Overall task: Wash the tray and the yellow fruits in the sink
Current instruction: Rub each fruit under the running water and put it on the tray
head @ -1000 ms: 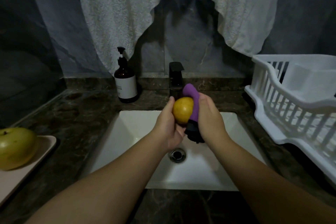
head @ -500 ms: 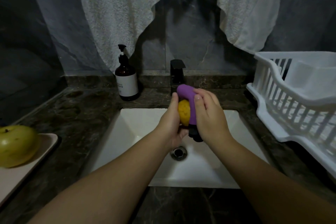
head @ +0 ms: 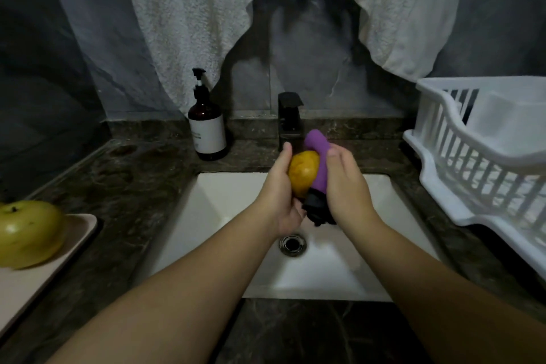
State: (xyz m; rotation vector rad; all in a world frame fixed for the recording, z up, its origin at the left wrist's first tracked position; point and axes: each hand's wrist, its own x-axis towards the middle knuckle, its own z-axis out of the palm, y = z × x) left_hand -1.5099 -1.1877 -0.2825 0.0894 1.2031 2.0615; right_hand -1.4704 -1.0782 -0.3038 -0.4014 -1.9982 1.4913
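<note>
A yellow fruit is held above the white sink, just in front of the black tap. It is cupped by the left hand, whose fingers are curled round its left side and underside. A purple brush with a black bristle end is gripped by the right hand and is pressed against the right side of the fruit, its purple end upward and its black end downward. The drain is seen in the sink bottom, below the hands. A second fruit, yellow-green, is set on a beige tray on the bench, well to the left of the sink. A brown pump bottle is stood behind the sink's left corner. A white dish rack is placed to the right of the sink.
</note>
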